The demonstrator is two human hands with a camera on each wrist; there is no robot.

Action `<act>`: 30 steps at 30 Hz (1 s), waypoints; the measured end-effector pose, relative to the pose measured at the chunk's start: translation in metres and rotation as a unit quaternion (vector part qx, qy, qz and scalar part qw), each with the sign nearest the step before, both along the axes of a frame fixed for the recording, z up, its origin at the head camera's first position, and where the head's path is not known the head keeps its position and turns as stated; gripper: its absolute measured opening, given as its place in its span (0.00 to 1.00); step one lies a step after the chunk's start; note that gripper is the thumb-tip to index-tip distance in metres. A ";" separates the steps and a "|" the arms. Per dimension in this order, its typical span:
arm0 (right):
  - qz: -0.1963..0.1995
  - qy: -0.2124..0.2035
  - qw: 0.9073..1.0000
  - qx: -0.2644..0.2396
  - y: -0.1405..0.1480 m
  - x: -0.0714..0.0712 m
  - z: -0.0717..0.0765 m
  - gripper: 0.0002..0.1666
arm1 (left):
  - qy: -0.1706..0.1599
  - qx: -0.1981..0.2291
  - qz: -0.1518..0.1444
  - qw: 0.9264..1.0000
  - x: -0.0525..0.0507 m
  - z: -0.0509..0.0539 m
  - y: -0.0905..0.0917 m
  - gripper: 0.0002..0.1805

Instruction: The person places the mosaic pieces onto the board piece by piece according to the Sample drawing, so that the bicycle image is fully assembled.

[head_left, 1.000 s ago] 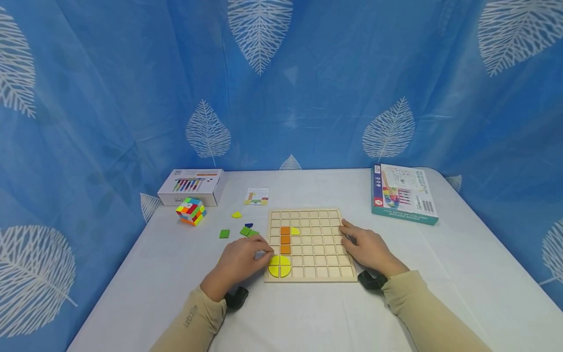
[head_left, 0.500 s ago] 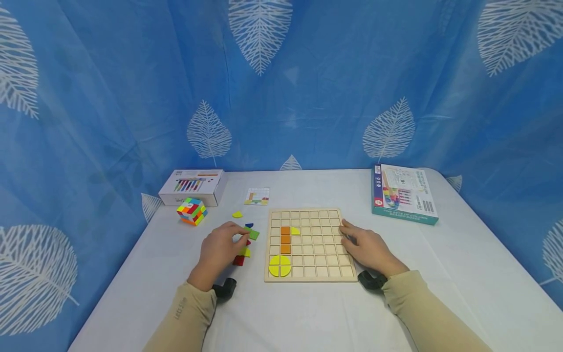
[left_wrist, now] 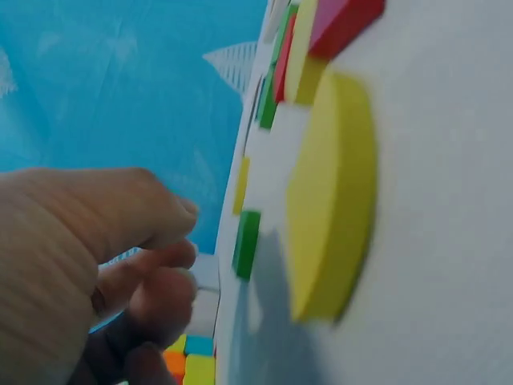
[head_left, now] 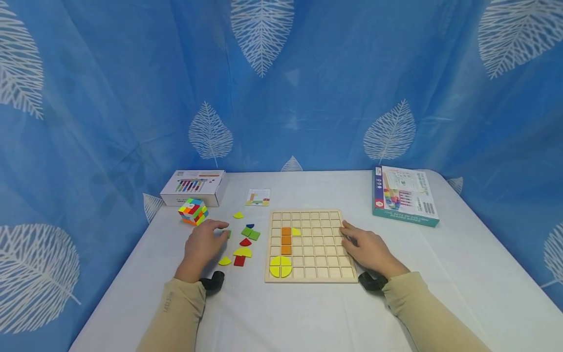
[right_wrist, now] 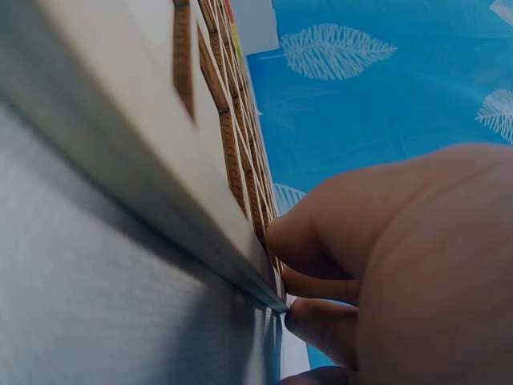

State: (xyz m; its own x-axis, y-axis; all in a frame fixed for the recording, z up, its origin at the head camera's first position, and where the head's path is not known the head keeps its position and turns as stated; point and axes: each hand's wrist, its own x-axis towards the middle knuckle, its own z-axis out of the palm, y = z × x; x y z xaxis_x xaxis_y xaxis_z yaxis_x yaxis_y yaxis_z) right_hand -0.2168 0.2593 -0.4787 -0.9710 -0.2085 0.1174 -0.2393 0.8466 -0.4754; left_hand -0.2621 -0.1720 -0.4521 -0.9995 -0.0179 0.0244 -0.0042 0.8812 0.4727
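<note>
Left hand (head_left: pixel 203 247) moved left since 0.5 s ago, off the green pair (head_left: pixel 253 235), now by the lone green square (head_left: pixel 229 234), left of centre; fingers loosely bent, nothing held. Right hand (head_left: pixel 367 247) unmoved, relaxed fingers resting on right edge of the board (head_left: pixel 317 248), centre frame.

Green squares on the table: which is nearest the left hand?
The lone green square, partly hidden by the left hand in the head view. The other two green squares lie side by side to its right, closer to the wooden board.
</note>
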 end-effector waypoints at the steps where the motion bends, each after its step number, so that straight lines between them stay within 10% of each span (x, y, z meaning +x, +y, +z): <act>1: -0.001 0.000 1.000 -0.001 0.000 0.000 0.000 0.29 | -0.007 0.005 0.001 1.000 -0.001 0.000 -0.003 0.20; 13: -0.002 -0.009 1.000 -0.004 0.000 -0.001 0.001 0.29 | -0.080 0.022 -0.028 0.996 -0.005 -0.003 -0.018 0.26; 30: -0.003 -0.012 1.000 -0.007 0.001 0.001 0.001 0.29 | -0.046 0.026 -0.040 0.998 -0.007 -0.011 -0.018 0.21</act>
